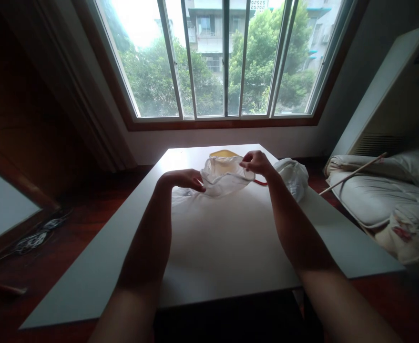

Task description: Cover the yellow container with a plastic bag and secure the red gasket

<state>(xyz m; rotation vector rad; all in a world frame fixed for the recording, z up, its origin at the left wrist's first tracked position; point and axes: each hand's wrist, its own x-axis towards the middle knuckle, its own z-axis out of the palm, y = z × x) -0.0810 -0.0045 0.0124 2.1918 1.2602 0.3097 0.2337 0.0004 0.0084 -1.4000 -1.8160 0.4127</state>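
Observation:
A thin white plastic bag, its mouth spread towards me, is held between my hands above the white table. My right hand pinches the right side of the rim. At the left edge my left hand has its fingers closed on the bag. Just behind the bag shows part of a yellow object, mostly hidden. A red curved strip peeks out below my right hand; I cannot tell what it belongs to. Some clear, crumpled plastic lies under my left wrist.
Past my right forearm, a crumpled white bag sits on the white table. A thin stick leans over a pale cushion on the right. Cables lie on the floor at left. Ahead is a window.

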